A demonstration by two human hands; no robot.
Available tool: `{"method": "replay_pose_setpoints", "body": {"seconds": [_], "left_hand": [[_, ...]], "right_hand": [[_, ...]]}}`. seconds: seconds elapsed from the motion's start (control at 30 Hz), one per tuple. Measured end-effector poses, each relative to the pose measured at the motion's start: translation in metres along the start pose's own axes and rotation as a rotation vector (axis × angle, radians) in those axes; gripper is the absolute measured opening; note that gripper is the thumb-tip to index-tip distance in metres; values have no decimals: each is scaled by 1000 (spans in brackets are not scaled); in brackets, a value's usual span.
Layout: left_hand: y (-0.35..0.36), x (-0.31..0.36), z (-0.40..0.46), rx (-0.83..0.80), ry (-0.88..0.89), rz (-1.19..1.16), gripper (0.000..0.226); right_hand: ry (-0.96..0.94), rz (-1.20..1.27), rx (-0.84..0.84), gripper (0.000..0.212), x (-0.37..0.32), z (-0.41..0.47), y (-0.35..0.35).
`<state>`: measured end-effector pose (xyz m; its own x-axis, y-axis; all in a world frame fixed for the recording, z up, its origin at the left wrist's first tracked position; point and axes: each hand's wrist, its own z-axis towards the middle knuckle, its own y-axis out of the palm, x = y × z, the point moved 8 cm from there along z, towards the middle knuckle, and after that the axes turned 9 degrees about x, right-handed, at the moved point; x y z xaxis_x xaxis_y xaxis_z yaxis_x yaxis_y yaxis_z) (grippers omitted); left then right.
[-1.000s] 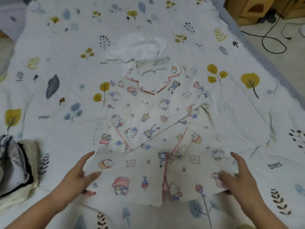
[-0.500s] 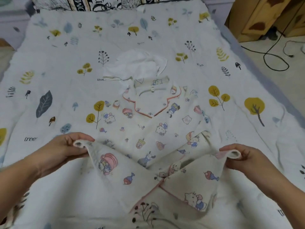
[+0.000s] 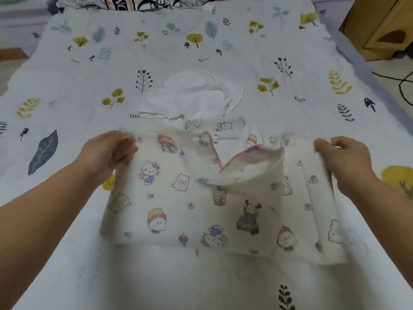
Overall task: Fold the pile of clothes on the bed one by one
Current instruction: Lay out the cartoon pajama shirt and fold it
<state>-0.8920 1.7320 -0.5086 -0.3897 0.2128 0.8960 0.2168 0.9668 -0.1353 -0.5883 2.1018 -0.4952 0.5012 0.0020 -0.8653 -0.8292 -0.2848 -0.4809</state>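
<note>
Soft printed pyjama top [image 3: 201,198], rectangular fold, pinched by left hand [image 3: 107,153], right hand [image 3: 344,157].

Pretty soft, even indoor light, no harsh shadows or glare. The shirt [image 3: 214,198] is smeared with motion blur, and wide-angle distortion bends the bed [image 3: 67,86] edges.

We've got a white bedspread [image 3: 223,48] printed with yellow trees, blue-grey leaves and little black sprigs, plus the word "trees" here and there. Up at the far end we can see a pillow [image 3: 138,2] with bold black-and-white lettering, partly cut off by the frame. Over on the right there's a wooden cabinet [image 3: 384,30] standing on a pale floor [image 3: 393,68], and a black cable [image 3: 402,86] looping across that floor just beside the bed's edge.
</note>
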Motion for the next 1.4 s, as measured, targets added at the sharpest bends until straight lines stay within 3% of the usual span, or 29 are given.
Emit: {"method": "replay_pose_setpoints", "body": {"seconds": [0.07,0.17,0.23,0.33,0.4,0.5,0.57,0.63,0.73,0.8,0.83,0.9,0.97,1.07,1.17,1.3,1.4], "left_hand": [[4,-19,7,100,5,149,54],[32,-37,-6,30,175,630,64],[56,-41,-21,-45,419,928,66],[89,-40,-35,-128,715,1114,64],[104,-45,-30,-190,735,1196,58],[114,-59,-12,-254,624,1345,46],[114,-58,-3,-220,586,1345,34],[113,-42,-2,-117,690,1275,20],[99,-4,-9,172,887,1142,20],[87,6,-4,303,876,1096,22],[85,2,4,307,810,1110,24],[84,-20,22,231,635,1162,28],[87,-39,28,133,558,1187,32],[88,-51,29,58,630,1262,35],[82,-41,32,127,707,1263,22],[61,0,40,426,743,1102,22],[49,5,56,502,600,1044,25]], "right_hand": [[-6,-260,5,46,11,5,16],[-212,-580,-32,64,11,-11,37],[-416,-633,-83,64,2,-32,53],[-587,-712,-290,69,2,-54,86],[-598,-775,-330,64,4,-54,98],[-442,-797,-304,35,12,-37,100],[-350,-806,-421,28,20,-30,103],[-359,-785,-516,20,17,-30,106],[-363,-471,-269,4,-4,-16,90],[-353,-267,-128,8,-15,-8,85],[-394,-335,-130,19,-18,-8,90],[-554,-774,-172,43,-4,-8,105],[-612,-964,-143,39,11,-8,104],[-576,-962,-183,38,25,-6,98],[-572,-900,-252,34,24,12,95],[-566,-746,99,32,-17,44,62],[-441,-739,163,35,-17,61,63]]}}
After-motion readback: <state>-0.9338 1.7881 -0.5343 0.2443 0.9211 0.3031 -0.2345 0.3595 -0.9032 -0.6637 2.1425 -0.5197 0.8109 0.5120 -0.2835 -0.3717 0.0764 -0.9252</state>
